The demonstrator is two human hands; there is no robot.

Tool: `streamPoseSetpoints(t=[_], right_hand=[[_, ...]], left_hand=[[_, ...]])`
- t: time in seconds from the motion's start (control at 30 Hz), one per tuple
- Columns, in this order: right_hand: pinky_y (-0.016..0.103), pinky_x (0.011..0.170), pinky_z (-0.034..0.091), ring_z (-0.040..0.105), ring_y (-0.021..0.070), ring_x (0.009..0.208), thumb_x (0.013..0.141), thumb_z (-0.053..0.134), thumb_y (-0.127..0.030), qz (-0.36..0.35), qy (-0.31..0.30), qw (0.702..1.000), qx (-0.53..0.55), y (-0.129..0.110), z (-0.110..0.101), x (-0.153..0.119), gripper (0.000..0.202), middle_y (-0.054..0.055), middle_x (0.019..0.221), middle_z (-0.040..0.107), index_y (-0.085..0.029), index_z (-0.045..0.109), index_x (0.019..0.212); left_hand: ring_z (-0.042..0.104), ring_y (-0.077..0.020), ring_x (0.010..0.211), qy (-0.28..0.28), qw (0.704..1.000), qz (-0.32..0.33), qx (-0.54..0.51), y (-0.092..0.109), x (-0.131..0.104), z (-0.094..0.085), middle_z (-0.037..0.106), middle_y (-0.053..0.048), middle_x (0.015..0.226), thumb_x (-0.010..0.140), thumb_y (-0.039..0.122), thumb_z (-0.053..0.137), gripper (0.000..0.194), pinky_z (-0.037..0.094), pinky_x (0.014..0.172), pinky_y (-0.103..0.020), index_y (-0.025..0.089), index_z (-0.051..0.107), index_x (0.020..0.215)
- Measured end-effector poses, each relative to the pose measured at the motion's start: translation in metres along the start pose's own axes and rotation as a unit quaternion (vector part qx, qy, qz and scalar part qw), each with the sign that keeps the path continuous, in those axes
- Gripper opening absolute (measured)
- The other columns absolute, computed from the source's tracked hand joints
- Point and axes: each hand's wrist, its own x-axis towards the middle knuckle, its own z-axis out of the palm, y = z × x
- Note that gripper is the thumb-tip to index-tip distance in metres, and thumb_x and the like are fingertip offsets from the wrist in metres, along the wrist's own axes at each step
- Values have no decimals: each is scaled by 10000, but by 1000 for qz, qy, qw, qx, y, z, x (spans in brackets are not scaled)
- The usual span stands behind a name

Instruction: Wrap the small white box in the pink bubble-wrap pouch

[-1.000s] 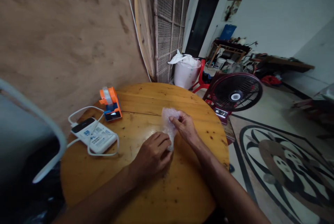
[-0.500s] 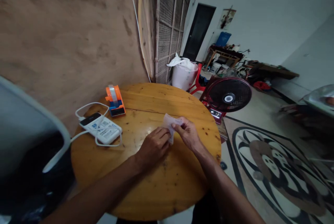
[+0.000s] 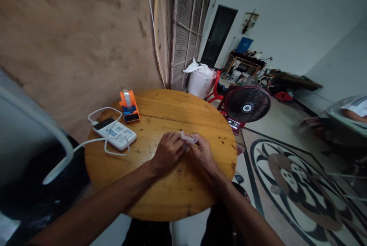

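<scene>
The translucent sheet (image 3: 187, 138) is located between the two hands, above the middle of the bench (image 3: 163, 196), and appears crumpled into a narrow strip. The left hand (image 3: 169, 148) grasps its left end with the fingers curled over and the palm turned down; the right hand (image 3: 203, 150) pinches its right end between thumb and fingers. Whether the sheet encloses anything cannot be determined, because the fingers cover much of it. The step in hand is judged to be two-handed working of the sheet. Support one end firmly with the left hand and make fine adjustments with the right thumb and fingertips. Apply light, even tension: thin film is likely to crease, slip or spring open if one end is let go abruptly. Align the edges before pressing any fold, and smooth from the middle outward. Work low over the bench so that its surface can serve as a backing. Confine the work to the bare wood around the hands; the tape dispenser (image 3: 130, 106), the white device (image 3: 122, 135) and its looped cable (image 3: 116, 154) lie to the left, apart from the hands, and a sweeping elbow or forearm could snag the loop.
</scene>
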Motion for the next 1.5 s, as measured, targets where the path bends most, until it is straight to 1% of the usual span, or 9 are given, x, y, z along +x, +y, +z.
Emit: streamPoseSetpoints(t=[0.17,0.33,0.47,0.6,0.87,1.03,1.3,1.4,1.5], right_hand=[[290,836,490,635,185,911,851,531,-235,-7,3,999,-35,-1,2,-4,142,38,969,690,-205,635,943],[343,935,471,635,205,1020,827,519,-175,-20,-29,997,-63,0,-1,-6,185,44,1042,697,-219,638,962],[359,958,468,618,208,1083,825,508,-149,-50,-55,993,-87,2,-4,-9,193,53,1094,683,-226,620,961],[390,1020,432,554,208,1197,844,484,-130,-112,-57,985,-122,7,-4,-16,252,74,1169,655,-225,588,1053],[438,1083,381,437,211,1317,846,477,-96,-212,-84,954,-197,18,-3,-23,397,120,1313,564,-210,502,1226],[444,1073,388,465,215,1292,854,472,-108,-191,-73,961,-187,18,-1,-20,360,114,1288,583,-223,531,1190],[404,1027,410,525,234,1205,797,650,-252,-80,-93,986,-115,-2,-8,-10,416,100,1276,569,-221,526,1193],[401,1022,405,526,245,1182,739,732,-319,-58,-103,989,-83,-4,-8,-7,539,96,1256,567,-212,512,1219],[389,960,444,570,236,1095,748,718,-311,-29,-98,992,-78,1,-3,-5,496,87,1172,606,-194,533,1192]], left_hand=[[522,-281,922,37,996,-78,-9,-5,-4,4,595,-121,937,801,349,644,264,447,840,-440,122,582,922],[461,-300,1199,70,989,-104,-81,-14,-4,9,492,-172,1285,762,287,674,610,400,1021,-460,111,432,1293],[448,-256,1281,21,984,-54,-166,-20,-1,10,528,-129,1321,798,198,626,458,380,1077,-432,170,494,1236],[560,-238,1177,5,973,-73,-220,-23,-2,11,647,-100,1175,784,215,655,336,443,1021,-413,189,570,1108],[570,-235,1160,1,965,-96,-245,-24,-1,11,649,-99,1171,735,205,686,301,453,993,-395,191,591,1021],[588,-226,1115,-56,949,-131,-282,-24,2,7,614,-101,1218,740,224,669,316,473,936,-381,192,567,1037],[606,-150,708,-77,930,-222,-284,-19,9,-7,664,2,804,723,264,650,234,458,660,-247,173,618,936],[575,-136,648,-76,925,-249,-276,-21,11,-12,630,13,706,758,307,614,157,426,603,-229,163,634,818],[567,-141,635,-90,921,-265,-272,-25,13,-13,620,12,682,777,343,595,191,419,578,-231,162,647,808]])
